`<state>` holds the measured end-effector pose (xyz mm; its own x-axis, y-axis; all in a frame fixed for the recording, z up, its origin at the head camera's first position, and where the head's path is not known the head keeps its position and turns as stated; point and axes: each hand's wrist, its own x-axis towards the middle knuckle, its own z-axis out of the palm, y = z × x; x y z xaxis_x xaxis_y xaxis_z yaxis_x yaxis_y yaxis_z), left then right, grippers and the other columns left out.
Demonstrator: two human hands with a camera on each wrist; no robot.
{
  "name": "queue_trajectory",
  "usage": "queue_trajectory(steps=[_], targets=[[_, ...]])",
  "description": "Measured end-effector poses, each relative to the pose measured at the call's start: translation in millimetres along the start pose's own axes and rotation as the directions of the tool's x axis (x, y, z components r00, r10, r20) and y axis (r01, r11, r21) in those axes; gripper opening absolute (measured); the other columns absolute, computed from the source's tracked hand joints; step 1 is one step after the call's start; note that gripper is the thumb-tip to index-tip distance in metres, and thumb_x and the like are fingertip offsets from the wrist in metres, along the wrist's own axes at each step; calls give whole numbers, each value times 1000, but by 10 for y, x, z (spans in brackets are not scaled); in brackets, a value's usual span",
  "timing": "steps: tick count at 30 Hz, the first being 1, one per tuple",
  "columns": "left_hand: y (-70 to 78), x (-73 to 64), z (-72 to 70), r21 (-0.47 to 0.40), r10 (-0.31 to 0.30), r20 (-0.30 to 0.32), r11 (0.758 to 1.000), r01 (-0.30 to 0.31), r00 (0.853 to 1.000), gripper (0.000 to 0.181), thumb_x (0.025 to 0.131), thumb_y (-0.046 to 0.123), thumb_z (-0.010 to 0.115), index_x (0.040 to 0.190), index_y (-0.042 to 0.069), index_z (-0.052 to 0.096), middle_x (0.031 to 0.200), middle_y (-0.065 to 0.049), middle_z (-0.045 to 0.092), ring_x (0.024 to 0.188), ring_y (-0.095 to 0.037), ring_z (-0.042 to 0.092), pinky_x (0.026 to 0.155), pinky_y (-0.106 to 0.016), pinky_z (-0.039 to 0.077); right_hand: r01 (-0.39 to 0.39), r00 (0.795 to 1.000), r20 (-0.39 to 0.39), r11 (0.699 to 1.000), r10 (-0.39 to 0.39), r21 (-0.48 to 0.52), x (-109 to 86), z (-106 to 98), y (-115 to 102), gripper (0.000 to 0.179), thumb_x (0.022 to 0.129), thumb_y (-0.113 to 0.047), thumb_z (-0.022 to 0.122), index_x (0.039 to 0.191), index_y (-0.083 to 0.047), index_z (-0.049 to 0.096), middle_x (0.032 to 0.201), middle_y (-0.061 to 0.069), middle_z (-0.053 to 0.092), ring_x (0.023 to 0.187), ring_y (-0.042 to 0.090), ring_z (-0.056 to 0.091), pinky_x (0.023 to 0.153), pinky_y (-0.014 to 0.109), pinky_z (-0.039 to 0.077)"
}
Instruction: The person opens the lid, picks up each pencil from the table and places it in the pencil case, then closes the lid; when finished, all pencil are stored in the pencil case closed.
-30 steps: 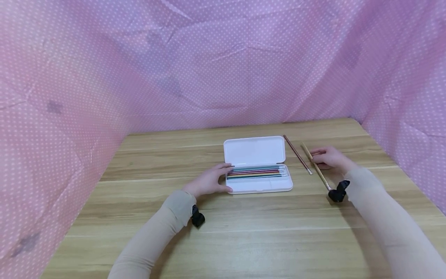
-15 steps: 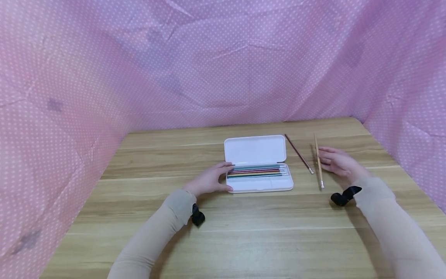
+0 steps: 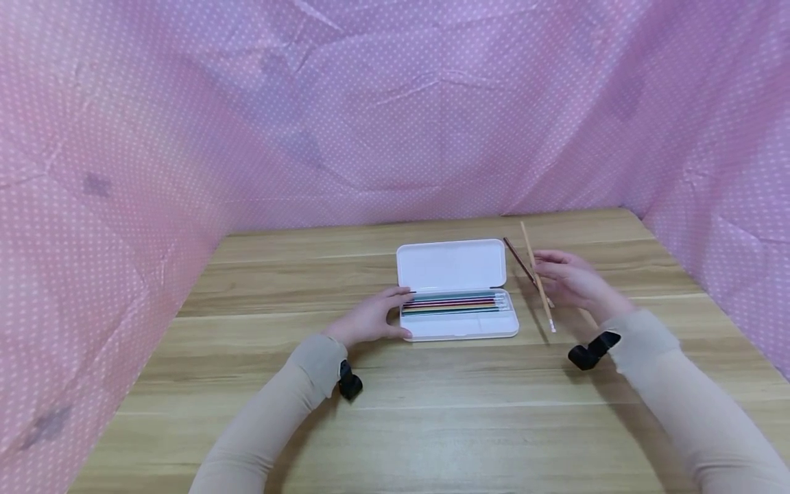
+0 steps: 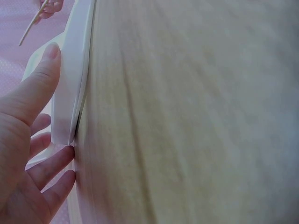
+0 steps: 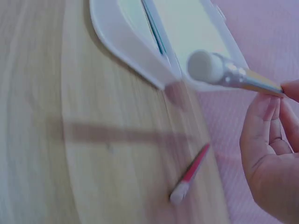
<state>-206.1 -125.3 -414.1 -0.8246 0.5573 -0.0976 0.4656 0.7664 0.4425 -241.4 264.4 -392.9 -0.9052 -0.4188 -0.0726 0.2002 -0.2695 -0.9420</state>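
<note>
In the head view a white pencil case [image 3: 453, 329] lies with its lid back on the table. Several coloured pencils [image 3: 453, 303] rest inside, along its rear part. My left hand [image 3: 370, 319] holds the case's left end, thumb at the front corner and fingers toward the back; the left wrist view shows the thumb [image 4: 42, 79] against the case wall. A yellow pencil [image 3: 538, 278] with a white eraser is pinched by my right hand [image 3: 570, 281], raised over the table, eraser toward me. Below it lies a dark red pencil [image 3: 517, 257], partly hidden.
The wood-grain table [image 3: 432, 418] reaches back to a pink dotted cloth [image 3: 370, 123] that hangs behind and at both sides. A black wrist camera [image 3: 350, 381] is strapped to the left wrist and another black camera [image 3: 592, 351] to the right.
My right hand has lifted the yellow pencil, turned it and carried it left over the dark red one. The left hand and the case stay where they were.
</note>
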Motion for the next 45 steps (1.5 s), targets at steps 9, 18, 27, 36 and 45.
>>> queue_trajectory(steps=[9,18,27,36,45], targets=[[-7,-7,18,-10,3,3,1000,-3,1000,80,80,44,73,146,17,38,154,-4,29,141,-27,29,114,-41,28,53,998,-7,860,-66,-507,102,352,32,26,91,-3,57,108,-19,65,92,-15,61,85,-1,53,70,15,47],[1,-10,-5,-25,18,-9,1000,-18,1000,75,80,40,74,143,12,44,154,-5,30,140,-28,30,114,-42,28,128,991,125,516,-41,-847,254,610,78,28,87,-3,62,114,2,64,93,7,64,84,14,54,70,21,48],[-6,4,15,-33,18,-11,999,-18,1000,69,79,40,75,136,9,52,153,-4,32,140,-27,31,114,-40,28,234,972,227,417,-66,-878,354,737,119,23,87,-2,62,109,0,68,94,8,67,87,16,57,71,23,48],[-18,11,0,-18,31,-12,999,-31,999,66,79,40,75,134,9,55,153,-3,32,140,-27,30,114,-41,28,225,973,231,301,-15,-927,523,921,104,24,88,-4,60,111,-6,68,100,7,67,92,20,59,79,35,53],[-30,16,-1,-16,27,-4,999,-27,1000,69,80,41,74,139,14,49,153,-4,32,140,-27,30,114,-41,28,252,964,265,233,26,-939,640,1014,180,24,87,-1,59,108,-4,69,96,7,67,87,19,59,79,36,51]])
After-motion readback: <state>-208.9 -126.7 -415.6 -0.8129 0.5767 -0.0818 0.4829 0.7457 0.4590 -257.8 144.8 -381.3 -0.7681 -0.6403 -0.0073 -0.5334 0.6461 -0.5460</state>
